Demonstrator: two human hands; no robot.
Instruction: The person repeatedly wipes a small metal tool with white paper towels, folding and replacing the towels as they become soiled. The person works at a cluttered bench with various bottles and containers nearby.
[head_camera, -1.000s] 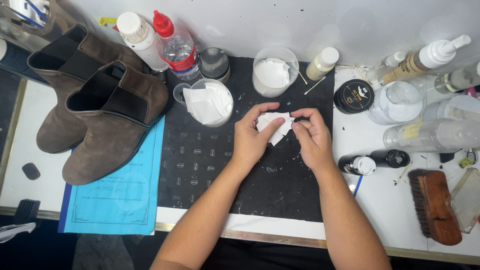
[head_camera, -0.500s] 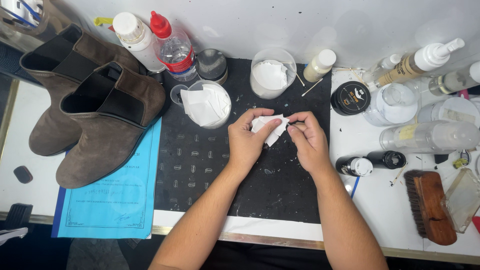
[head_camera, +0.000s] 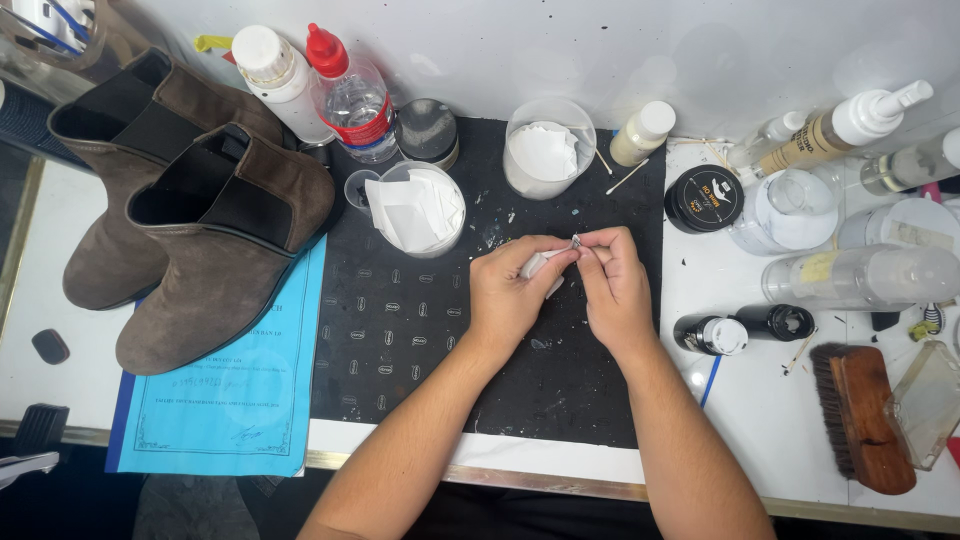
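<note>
My left hand (head_camera: 510, 292) and my right hand (head_camera: 612, 283) meet over the black work mat (head_camera: 400, 330). Together they pinch a small folded white wipe (head_camera: 538, 264), and a tiny shiny object shows between the fingertips at the top; what it is I cannot tell. Both hands hover just above the mat. Behind them stand a clear cup holding white wipes (head_camera: 545, 155) and a plastic tub with white paper (head_camera: 418, 208).
Two brown suede ankle boots (head_camera: 215, 240) sit at the left, partly on a blue sheet (head_camera: 230, 400). Bottles (head_camera: 350, 95) line the back wall. A black round tin (head_camera: 703, 198), several clear bottles, small dark vials (head_camera: 745, 328) and a wooden brush (head_camera: 862, 415) crowd the right.
The white wipe has been folded smaller between my fingers. Both hands stay at the same place over the mat.
</note>
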